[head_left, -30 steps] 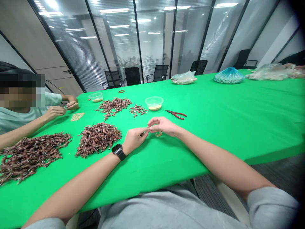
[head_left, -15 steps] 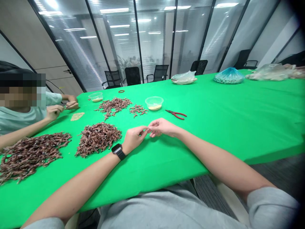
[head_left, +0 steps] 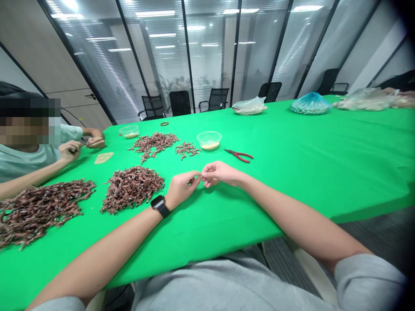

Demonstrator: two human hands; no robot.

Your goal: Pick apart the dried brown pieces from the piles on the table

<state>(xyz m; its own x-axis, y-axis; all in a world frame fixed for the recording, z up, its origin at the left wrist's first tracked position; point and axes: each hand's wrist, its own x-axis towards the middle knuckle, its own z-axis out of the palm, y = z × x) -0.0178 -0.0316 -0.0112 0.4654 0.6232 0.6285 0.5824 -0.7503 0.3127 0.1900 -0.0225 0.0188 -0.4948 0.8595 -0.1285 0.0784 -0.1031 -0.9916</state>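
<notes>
On the head cam, my left hand [head_left: 182, 185] and right hand [head_left: 223, 173] meet tip to tip above the green worktop [head_left: 298, 160], fingers pressed together; anything between them is too tiny to tell. Some gold-coloured bits [head_left: 216, 183] peek out just under my right hand, so that's the nearer one. Can't make out a long axis, sorry. No readable brand or writing anywhere, not even on my watch [head_left: 158, 202].
</notes>
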